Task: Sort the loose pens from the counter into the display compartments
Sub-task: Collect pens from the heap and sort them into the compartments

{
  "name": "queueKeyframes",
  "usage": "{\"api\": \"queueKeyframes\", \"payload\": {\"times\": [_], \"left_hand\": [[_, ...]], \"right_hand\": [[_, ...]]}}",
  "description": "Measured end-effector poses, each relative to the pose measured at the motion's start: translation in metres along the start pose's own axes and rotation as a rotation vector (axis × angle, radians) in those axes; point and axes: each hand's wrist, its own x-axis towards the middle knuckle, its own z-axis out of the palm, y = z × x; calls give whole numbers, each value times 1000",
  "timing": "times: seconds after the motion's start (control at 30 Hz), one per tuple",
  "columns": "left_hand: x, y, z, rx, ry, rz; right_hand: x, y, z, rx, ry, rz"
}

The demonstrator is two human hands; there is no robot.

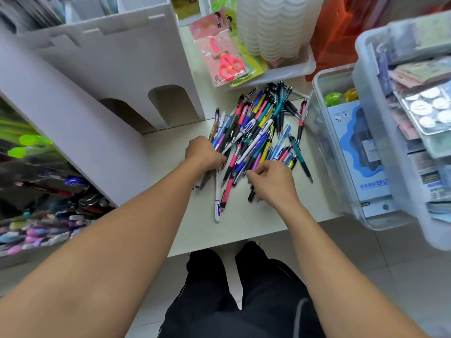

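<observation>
Both hands work a heap of loose multicoloured plastic pens [256,132] on the pale worktop [244,223]. The left hand [203,152] closes round several pens at the heap's near-left edge; the right hand [273,181], just beside it, pinches pens at the near-right. Left of the hands stands a white display rack [73,123] with filled compartments.

Pens [256,132]: pink, blue, yellow, teal, black, white. Counter [244,220]: pale cream. Scissors [228,62]: pink. Display stand [117,69]: white.
</observation>
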Motion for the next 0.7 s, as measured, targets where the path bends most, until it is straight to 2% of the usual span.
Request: {"api": "queueKeyframes", "payload": {"times": [0.07,0.2,0.27,0.33,0.47,0.57,0.63,0.7], "left_hand": [[1,-3,-8,-83,-74,-20],[-5,-12,-25,-261,-140,-28],[-10,-19,-32,-278,-115,-29],[-15,-27,-39,-287,-100,-34],[-36,-42,-47,-418,-153,-76],[-57,-52,-46,-616,-209,-107],[-69,-61,-45,-710,-261,-97],[-81,-70,-47,-800,-341,-88]], "right_hand": [[-4,-6,6,-44,-52,-36],[-24,-25,46,-283,-284,-107],[-28,-27,65,-413,-240,-111],[-25,-26,71,-437,-170,-99],[-9,-24,66,-343,-43,-61],[-1,-22,52,-328,24,-153],[-2,-24,37,-192,43,-237],[-11,-38,22,101,-18,-206]]}}
